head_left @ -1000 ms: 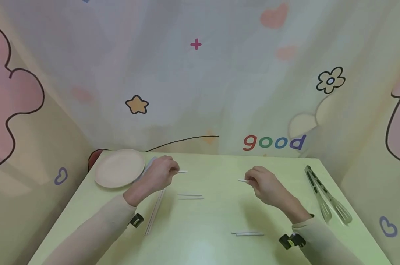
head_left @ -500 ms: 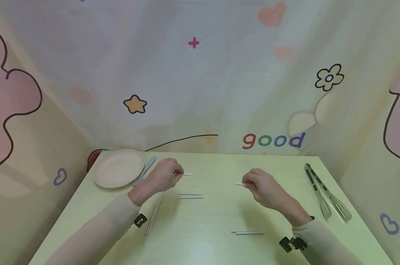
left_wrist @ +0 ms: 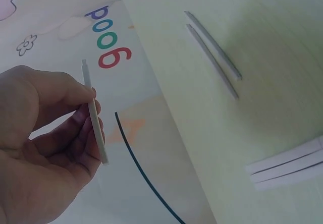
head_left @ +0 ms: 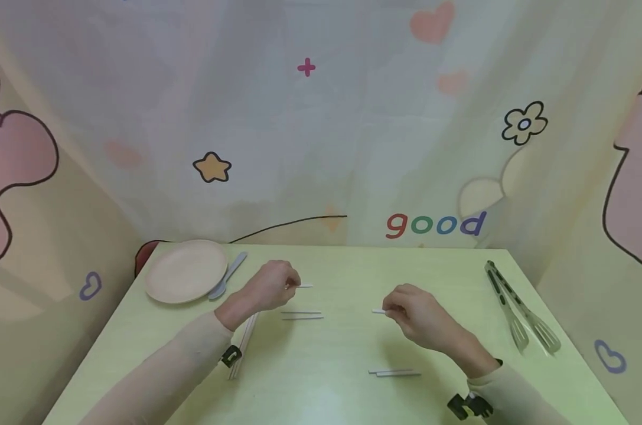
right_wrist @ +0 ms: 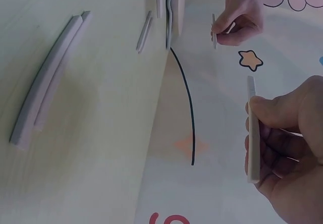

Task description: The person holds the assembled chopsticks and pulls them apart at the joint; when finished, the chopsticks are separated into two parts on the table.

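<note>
My left hand hovers over the back middle of the table, pinching a short white stick between thumb and fingers. Over the right half, my right hand pinches a similar short white stick; in the head view only its left tip pokes out. Below and right of the left hand, two short white sticks lie side by side on the table. Another short pair lies nearer the front, below the right hand. Longer white sticks lie lengthwise, partly hidden by the left forearm.
At the back left stands a pale round plate, with a grey-blue spoon along its right side. Metal tongs with slotted ends lie at the table's right edge. Printed curtains close in the table at the back and sides.
Both hands have come lower and nearer in the head view, each keeping its stick. The left has also shifted right and the right slightly left. The spoon by the plate has come fully into view.
</note>
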A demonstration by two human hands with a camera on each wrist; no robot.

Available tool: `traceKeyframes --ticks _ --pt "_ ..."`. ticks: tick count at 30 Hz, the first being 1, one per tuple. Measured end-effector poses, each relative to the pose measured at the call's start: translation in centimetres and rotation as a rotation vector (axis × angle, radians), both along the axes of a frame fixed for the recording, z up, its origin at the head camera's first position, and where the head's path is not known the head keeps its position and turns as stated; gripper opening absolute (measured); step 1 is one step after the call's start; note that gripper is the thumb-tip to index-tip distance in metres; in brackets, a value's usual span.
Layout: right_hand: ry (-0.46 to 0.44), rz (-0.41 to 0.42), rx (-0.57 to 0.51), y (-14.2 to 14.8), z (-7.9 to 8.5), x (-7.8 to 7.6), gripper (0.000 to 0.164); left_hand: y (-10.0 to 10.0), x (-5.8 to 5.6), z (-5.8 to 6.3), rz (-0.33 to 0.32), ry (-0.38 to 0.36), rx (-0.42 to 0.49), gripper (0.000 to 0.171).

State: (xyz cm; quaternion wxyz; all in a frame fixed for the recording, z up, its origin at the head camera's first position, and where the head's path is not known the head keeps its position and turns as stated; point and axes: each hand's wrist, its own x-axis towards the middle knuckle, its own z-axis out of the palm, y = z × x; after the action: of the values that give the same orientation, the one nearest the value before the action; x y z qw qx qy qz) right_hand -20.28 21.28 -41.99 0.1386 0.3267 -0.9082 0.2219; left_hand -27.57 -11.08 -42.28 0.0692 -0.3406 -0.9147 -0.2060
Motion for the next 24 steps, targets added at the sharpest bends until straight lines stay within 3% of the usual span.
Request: traceKeyframes --ticks 24 --pt "-0.057 0.076 -0.009 -0.1 -2.4 1.8 0.011 1.2 -1.7 -3.2 -0.006 -0.125 -0.053 0.017"
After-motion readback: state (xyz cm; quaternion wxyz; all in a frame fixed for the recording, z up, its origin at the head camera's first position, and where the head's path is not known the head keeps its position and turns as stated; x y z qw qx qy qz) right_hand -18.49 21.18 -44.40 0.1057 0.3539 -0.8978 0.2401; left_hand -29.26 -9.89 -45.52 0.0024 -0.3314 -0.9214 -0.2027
